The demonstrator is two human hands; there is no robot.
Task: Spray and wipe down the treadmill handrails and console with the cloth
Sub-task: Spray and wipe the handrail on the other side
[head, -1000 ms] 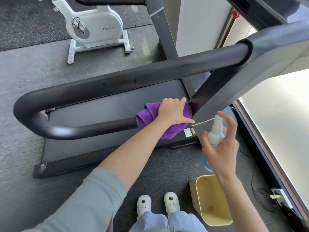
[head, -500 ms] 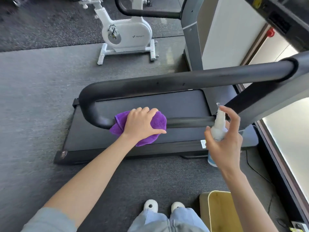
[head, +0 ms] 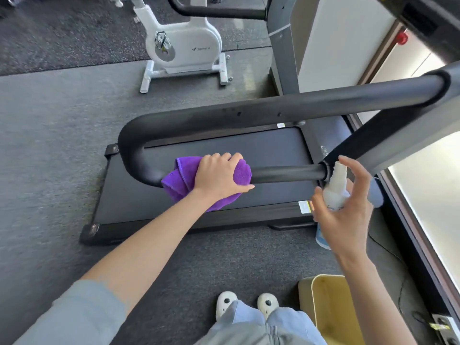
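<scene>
A black U-shaped treadmill handrail loops across the middle of the view. My left hand grips a purple cloth wrapped around the rail's lower bar, just right of the bend. My right hand holds a white spray bottle upright near where the lower bar meets the grey upright; the forefinger is raised above the nozzle. The console is mostly out of frame at the top right.
The treadmill deck lies on grey carpet below the rail. A yellow bin stands by my feet at lower right. A white exercise bike sits behind, with another treadmill's upright beside it. A bright window and a cable run along the right.
My left hand slid the cloth leftward along the lower bar from the upright to near the bend. The right hand stayed by the upright with the bottle.
</scene>
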